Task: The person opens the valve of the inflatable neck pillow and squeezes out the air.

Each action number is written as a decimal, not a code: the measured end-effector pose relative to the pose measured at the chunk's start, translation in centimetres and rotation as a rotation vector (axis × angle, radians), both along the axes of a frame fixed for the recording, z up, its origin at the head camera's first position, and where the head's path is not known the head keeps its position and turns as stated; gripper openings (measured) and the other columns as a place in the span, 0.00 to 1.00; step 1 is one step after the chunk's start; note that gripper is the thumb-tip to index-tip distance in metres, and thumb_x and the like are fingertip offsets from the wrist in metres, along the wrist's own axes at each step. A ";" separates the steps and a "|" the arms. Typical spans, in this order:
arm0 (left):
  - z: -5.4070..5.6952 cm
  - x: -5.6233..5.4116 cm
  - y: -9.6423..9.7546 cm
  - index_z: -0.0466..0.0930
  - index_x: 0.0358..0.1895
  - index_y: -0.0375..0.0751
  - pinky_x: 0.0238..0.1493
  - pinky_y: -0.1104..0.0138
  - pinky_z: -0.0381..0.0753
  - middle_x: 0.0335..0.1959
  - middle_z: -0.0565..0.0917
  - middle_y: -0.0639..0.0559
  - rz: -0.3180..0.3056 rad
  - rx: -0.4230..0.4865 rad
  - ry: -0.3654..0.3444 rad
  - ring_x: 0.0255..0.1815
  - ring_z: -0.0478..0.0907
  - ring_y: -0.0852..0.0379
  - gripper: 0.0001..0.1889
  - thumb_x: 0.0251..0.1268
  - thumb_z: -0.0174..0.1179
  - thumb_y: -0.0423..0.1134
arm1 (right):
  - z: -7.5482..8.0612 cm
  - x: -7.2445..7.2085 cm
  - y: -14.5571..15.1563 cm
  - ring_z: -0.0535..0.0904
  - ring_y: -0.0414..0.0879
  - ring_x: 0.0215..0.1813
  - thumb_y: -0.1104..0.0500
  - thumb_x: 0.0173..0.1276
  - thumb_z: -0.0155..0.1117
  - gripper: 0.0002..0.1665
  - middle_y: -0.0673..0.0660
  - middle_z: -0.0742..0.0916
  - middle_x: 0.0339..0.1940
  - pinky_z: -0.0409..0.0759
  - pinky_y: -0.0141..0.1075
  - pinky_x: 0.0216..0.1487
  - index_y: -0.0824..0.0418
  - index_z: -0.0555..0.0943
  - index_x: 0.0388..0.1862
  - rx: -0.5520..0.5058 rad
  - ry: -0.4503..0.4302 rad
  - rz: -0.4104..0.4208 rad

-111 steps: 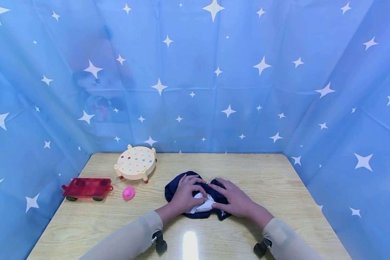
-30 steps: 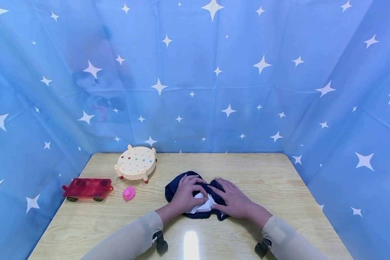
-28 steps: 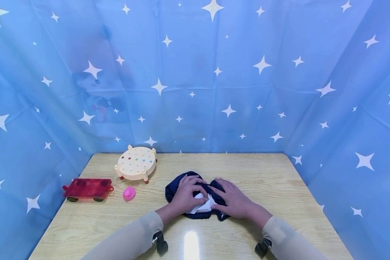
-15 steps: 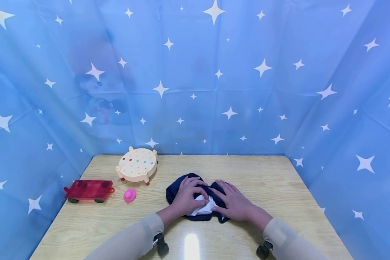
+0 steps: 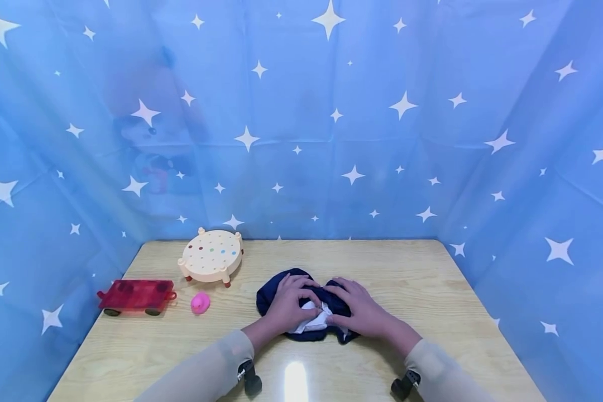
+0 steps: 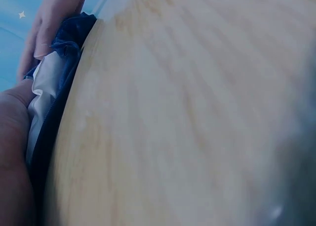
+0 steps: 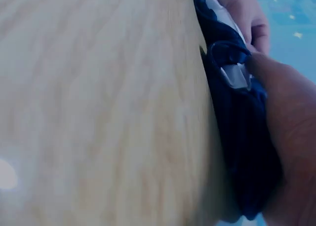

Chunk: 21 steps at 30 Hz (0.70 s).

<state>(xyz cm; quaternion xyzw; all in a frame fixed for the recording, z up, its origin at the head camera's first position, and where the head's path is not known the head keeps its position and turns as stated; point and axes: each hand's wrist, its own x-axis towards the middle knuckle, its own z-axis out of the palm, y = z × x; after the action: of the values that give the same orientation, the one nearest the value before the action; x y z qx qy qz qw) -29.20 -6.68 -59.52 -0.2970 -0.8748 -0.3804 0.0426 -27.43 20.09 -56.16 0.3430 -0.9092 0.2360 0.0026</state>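
A crumpled navy cloth item with a white lining (image 5: 268, 293) lies in the middle of the table; its kind is hard to tell. My left hand (image 5: 284, 308) lies over its left part, thumb and forefinger pinching at the white lining (image 5: 314, 325). On the right part, my right hand (image 5: 364, 314) grips the navy cloth, fingers over the far side and thumb by the lining. The left wrist view has the cloth's dark edge (image 6: 52, 117) along the tabletop. In the right wrist view, a small patch of white (image 7: 237, 76) shows beside the right thumb. The undersides of both hands are hidden.
Left of the cloth are a pink rubber duck (image 5: 200, 303), a red see-through toy wagon (image 5: 139, 295) with dark wheels, and a round cream toy table (image 5: 212, 257) with short legs. A blue star-patterned curtain (image 5: 301, 111) surrounds the wooden table (image 5: 407, 268).
The head view shifts slightly. Both hands stay at the cloth in nearly the same pose, and the toys have not moved.
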 end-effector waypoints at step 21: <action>1.0 -0.2 -0.3 0.84 0.42 0.50 0.80 0.37 0.62 0.66 0.84 0.48 0.029 0.281 -0.107 0.73 0.76 0.46 0.08 0.74 0.62 0.29 | -1.1 -0.4 -2.7 0.82 0.63 0.66 0.59 0.68 0.82 0.11 0.62 0.87 0.63 0.74 0.67 0.66 0.52 0.93 0.48 -0.273 0.104 0.074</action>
<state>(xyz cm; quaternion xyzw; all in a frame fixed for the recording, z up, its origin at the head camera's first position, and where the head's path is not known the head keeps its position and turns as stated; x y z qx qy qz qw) -29.42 -6.95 -58.48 -0.2544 -0.8182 -0.5138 0.0425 -27.83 17.34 -57.23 0.3847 -0.8539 0.3394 0.0877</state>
